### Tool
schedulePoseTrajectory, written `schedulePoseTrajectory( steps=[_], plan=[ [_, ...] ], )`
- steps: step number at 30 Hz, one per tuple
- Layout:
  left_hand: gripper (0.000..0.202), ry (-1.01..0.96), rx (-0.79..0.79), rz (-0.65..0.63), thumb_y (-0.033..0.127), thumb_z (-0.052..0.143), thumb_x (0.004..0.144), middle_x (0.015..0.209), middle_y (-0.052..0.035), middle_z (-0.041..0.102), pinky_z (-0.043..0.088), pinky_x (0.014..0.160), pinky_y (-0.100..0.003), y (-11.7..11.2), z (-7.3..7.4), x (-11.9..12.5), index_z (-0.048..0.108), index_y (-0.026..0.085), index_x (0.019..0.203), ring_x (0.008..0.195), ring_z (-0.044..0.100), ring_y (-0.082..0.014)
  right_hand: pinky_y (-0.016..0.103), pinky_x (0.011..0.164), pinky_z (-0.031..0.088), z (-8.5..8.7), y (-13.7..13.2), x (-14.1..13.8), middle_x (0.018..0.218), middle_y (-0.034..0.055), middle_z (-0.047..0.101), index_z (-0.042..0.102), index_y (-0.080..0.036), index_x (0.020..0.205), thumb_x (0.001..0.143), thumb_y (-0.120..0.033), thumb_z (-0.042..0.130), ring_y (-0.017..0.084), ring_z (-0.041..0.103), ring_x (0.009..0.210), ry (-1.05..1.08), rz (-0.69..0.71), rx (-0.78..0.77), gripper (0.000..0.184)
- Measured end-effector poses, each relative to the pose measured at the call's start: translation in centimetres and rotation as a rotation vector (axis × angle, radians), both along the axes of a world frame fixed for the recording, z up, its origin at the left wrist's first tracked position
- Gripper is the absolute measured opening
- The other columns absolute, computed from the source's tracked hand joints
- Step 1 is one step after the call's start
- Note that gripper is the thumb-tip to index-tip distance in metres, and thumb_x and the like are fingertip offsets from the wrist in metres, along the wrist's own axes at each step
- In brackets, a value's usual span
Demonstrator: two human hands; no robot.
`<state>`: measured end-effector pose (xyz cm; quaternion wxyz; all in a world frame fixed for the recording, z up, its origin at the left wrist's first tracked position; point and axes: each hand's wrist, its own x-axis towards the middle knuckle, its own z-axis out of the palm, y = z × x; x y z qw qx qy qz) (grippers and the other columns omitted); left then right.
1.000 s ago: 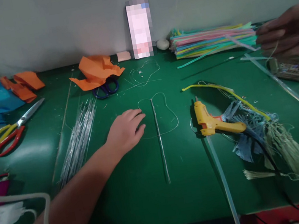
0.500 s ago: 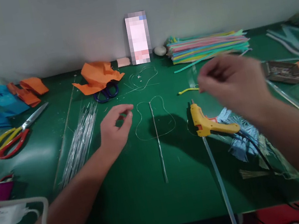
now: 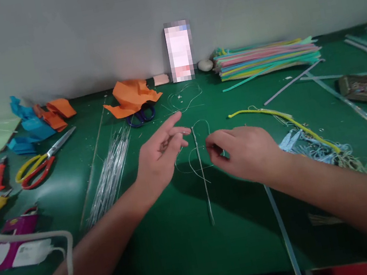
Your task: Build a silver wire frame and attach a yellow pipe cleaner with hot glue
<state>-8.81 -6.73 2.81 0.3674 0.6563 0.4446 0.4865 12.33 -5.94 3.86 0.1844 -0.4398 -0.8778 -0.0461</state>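
My left hand (image 3: 158, 154) is over the middle of the green table, index finger stretched out and the other fingers loosely bent. It holds nothing that I can see. Its fingertips are close to the top of a twisted wire stem (image 3: 206, 190) with thin wire loops at its upper end. To the right of the stem, my right hand (image 3: 242, 150) is closed in a pinch. From its fingertips a thin curved wire (image 3: 192, 168) bows left and its free end crosses the stem. The glue gun is hidden behind my right hand; its glue stick (image 3: 282, 229) shows below.
A bundle of straight wires (image 3: 110, 174) and red-and-yellow scissors (image 3: 47, 159) lie left. Orange paper (image 3: 135, 96) covers part of dark-handled scissors. Behind are a phone (image 3: 180, 52) and coloured pipe cleaners (image 3: 265, 56). A yellow pipe cleaner (image 3: 286, 117) and blue tassels (image 3: 313, 147) lie right.
My right hand has come left and down to the wire stem, and a thin curved wire now shows at its fingertips. My left hand's index finger has stretched out. The view has shifted left.
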Motion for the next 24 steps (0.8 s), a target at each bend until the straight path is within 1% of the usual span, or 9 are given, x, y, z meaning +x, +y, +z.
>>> schedulePoseTrajectory(
  steps=[3, 5, 8, 11, 14, 16, 17, 21, 24],
  plan=[
    [0.032, 0.082, 0.144, 0.05, 0.029, 0.051, 0.1, 0.088, -0.0017, 0.076, 0.058, 0.067, -0.022, -0.3, -0.1, 0.0, 0.066, 0.021, 0.128, 0.063, 0.065, -0.0086, 0.029, 0.051, 0.021, -0.2, -0.3, -0.5, 0.065, -0.0008, 0.068, 0.064, -0.021, 0.081, 0.084, -0.021, 0.047, 0.013, 0.052, 0.052, 0.04, -0.006, 0.0, 0.017],
    [0.032, 0.182, 0.331, 0.054, 0.022, 0.054, 0.098, 0.088, -0.0011, 0.075, 0.058, 0.069, -0.023, -0.3, 0.0, -0.2, 0.066, 0.022, 0.128, 0.068, 0.066, -0.0095, 0.029, 0.051, 0.021, -0.3, -0.3, -0.6, 0.066, -0.0006, 0.068, 0.064, -0.02, 0.081, 0.083, -0.02, 0.048, 0.013, 0.053, 0.051, 0.058, -0.007, 0.003, 0.016],
    [0.042, 0.346, 0.602, 0.016, 0.012, 0.055, 0.093, 0.093, -0.0018, 0.074, 0.057, 0.076, -0.024, -0.2, 0.3, -0.7, 0.06, 0.022, 0.133, 0.078, 0.067, -0.0111, 0.029, 0.051, 0.023, -0.3, -0.2, -0.5, 0.067, -0.0004, 0.069, 0.065, -0.02, 0.083, 0.084, -0.021, 0.049, 0.013, 0.054, 0.052, 0.103, 0.0, 0.031, 0.016],
    [0.046, 0.483, 0.783, -0.024, 0.01, 0.058, 0.089, 0.095, -0.0031, 0.075, 0.055, 0.074, -0.026, 0.2, 0.4, -1.3, 0.058, 0.02, 0.134, 0.08, 0.068, -0.0133, 0.028, 0.05, 0.025, -0.3, -0.1, -0.2, 0.068, -0.0012, 0.07, 0.066, -0.019, 0.084, 0.085, -0.02, 0.05, 0.013, 0.054, 0.053, 0.157, 0.022, 0.055, 0.016],
    [0.035, 0.569, 0.9, -0.058, 0.013, 0.06, 0.089, 0.089, -0.0041, 0.076, 0.054, 0.074, -0.03, 0.3, 0.2, -1.7, 0.063, 0.018, 0.124, 0.078, 0.068, -0.0165, 0.028, 0.049, 0.025, -0.3, -0.2, -0.1, 0.068, -0.0022, 0.07, 0.066, -0.02, 0.082, 0.085, -0.02, 0.051, 0.012, 0.052, 0.051, 0.174, 0.028, 0.073, 0.015],
    [0.023, 0.561, 0.826, -0.034, 0.016, 0.058, 0.093, 0.082, -0.0027, 0.075, 0.053, 0.075, -0.031, 0.2, 0.3, -1.7, 0.068, 0.019, 0.114, 0.075, 0.067, -0.0163, 0.028, 0.049, 0.024, -0.3, -0.3, -0.1, 0.068, -0.0027, 0.07, 0.067, -0.02, 0.082, 0.084, -0.02, 0.053, 0.012, 0.052, 0.05, 0.175, 0.018, 0.082, 0.014],
    [0.02, 0.532, 0.718, -0.014, 0.018, 0.055, 0.095, 0.077, -0.0016, 0.074, 0.052, 0.075, -0.03, 0.0, 0.4, -1.6, 0.07, 0.019, 0.109, 0.073, 0.067, -0.0155, 0.028, 0.049, 0.024, -0.3, -0.3, -0.1, 0.068, -0.003, 0.07, 0.067, -0.02, 0.082, 0.084, -0.02, 0.054, 0.012, 0.052, 0.051, 0.17, 0.013, 0.084, 0.014],
    [0.028, 0.308, 0.056, 0.052, 0.03, 0.048, 0.1, 0.057, 0.0032, 0.064, 0.051, 0.068, -0.026, -0.6, 1.6, -0.7, 0.074, 0.017, 0.102, 0.057, 0.062, -0.0121, 0.029, 0.051, 0.021, -0.4, -0.4, -0.4, 0.065, -0.0028, 0.068, 0.068, -0.02, 0.079, 0.086, -0.019, 0.054, 0.012, 0.049, 0.05, 0.094, 0.019, 0.117, 0.016],
    [0.029, 0.182, -0.263, 0.032, 0.032, 0.05, 0.098, 0.05, 0.0042, 0.062, 0.052, 0.079, -0.028, -0.4, 2.4, -0.2, 0.075, 0.017, 0.095, 0.056, 0.061, -0.0124, 0.03, 0.051, 0.02, -0.4, -0.4, -0.7, 0.063, -0.0012, 0.066, 0.068, -0.018, 0.075, 0.088, -0.019, 0.052, 0.012, 0.044, 0.048, 0.034, 0.043, 0.193, 0.021]
  ],
)
